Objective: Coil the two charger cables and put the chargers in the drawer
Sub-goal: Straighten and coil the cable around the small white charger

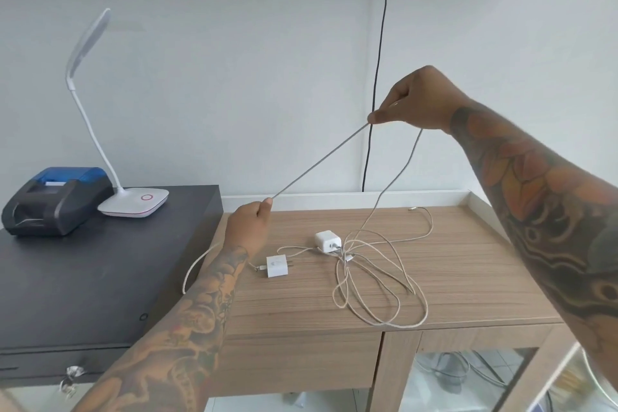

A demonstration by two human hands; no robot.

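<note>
Two white chargers lie on the wooden cabinet top (pixel 468 278): a small one (pixel 277 265) nearer me and a second one (pixel 327 240) behind it. A white cable (pixel 321 160) is stretched taut in the air between my hands. My left hand (pixel 249 227) pinches its lower end just above the cabinet's left edge. My right hand (pixel 414 100) is raised high and pinches the upper end. From the right hand the cable drops to a tangled heap of cable loops (pixel 378 281) lying to the right of the chargers. Another stretch of cable hangs below my left forearm.
A black cash drawer box (pixel 83 294) with a key in its front stands at the left, carrying a receipt printer (pixel 53 201) and a white desk lamp (pixel 133 201). A black wire (pixel 378 77) runs down the wall. Below the cabinet top are a wooden drawer front (pixel 294 365) and glass doors.
</note>
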